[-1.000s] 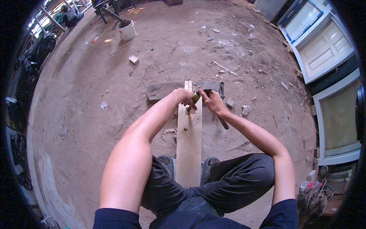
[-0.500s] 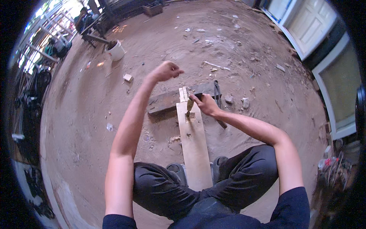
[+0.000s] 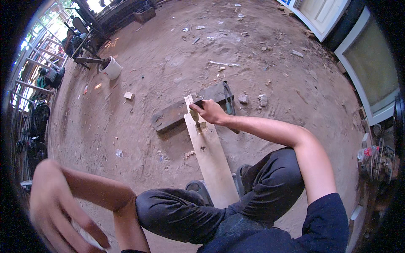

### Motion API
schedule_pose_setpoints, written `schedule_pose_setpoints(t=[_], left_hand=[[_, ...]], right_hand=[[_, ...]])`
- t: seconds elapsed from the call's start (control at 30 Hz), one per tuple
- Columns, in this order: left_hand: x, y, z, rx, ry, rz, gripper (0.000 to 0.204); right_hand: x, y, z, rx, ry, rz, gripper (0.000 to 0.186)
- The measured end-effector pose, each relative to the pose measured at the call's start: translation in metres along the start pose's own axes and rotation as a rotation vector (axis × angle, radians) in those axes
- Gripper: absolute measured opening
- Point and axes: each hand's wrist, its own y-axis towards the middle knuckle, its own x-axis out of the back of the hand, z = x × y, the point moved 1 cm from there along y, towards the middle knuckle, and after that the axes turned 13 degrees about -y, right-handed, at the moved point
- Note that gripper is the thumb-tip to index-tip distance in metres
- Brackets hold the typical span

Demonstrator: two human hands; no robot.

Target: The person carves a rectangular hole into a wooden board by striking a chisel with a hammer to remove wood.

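"Olive-yellow and slender, the chisel-like hand tool [image 3: 194, 115] stands roughly upright in my feed. Where is the grip?"

"On its upper part: the right hand [image 3: 209, 111] is closed around it. The left hand [image 3: 52, 202], blurred at lower left, has its fingers spread and holds nothing that I can see."

"And the lower end?"

"At the squarish notch [image 3: 204, 125] cut in the long, flat, pale wooden board [image 3: 213, 166]; whether it touches the bottom, I cannot tell."

"How would each handle?"

"I judge the tool stiff and fairly light, its working end probably sharp; I would take it by the handle, well above that end. The board I judge rigid, moderately heavy and not slippery. I would hold it by both long edges, clear of the notch."

"What bears the board?"

"Its far part lies across the dark, weathered, rectangular block [image 3: 171, 118], perhaps timber; its near part runs between the dark shoes [image 3: 242, 177]. Farther out I note rough, grey stones [image 3: 243, 98] near the block's right end and, well apart, a round, white bucket [image 3: 111, 68], probably plastic."
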Motion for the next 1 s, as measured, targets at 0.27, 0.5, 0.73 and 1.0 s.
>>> schedule_pose_setpoints(t=[0.27,0.5,0.73,1.0], left_hand=[[-0.014,0.036,0.015,-0.064,0.264,-0.150,0.046],[-0.020,0.043,0.011,-0.022,0.306,-0.212,0.020],[-0.042,0.048,0.037,-0.164,0.421,-0.456,0.008],[0.021,-0.038,0.044,-0.111,-0.088,-0.451,0.030]], right_hand=[[-0.013,0.011,-0.017,0.003,-0.041,-0.048,0.055],[-0.010,0.012,-0.016,0.012,0.026,-0.069,0.067],[-0.012,0.018,-0.034,0.065,0.081,-0.123,0.064],[-0.013,0.015,-0.002,0.054,0.072,-0.074,0.059]])
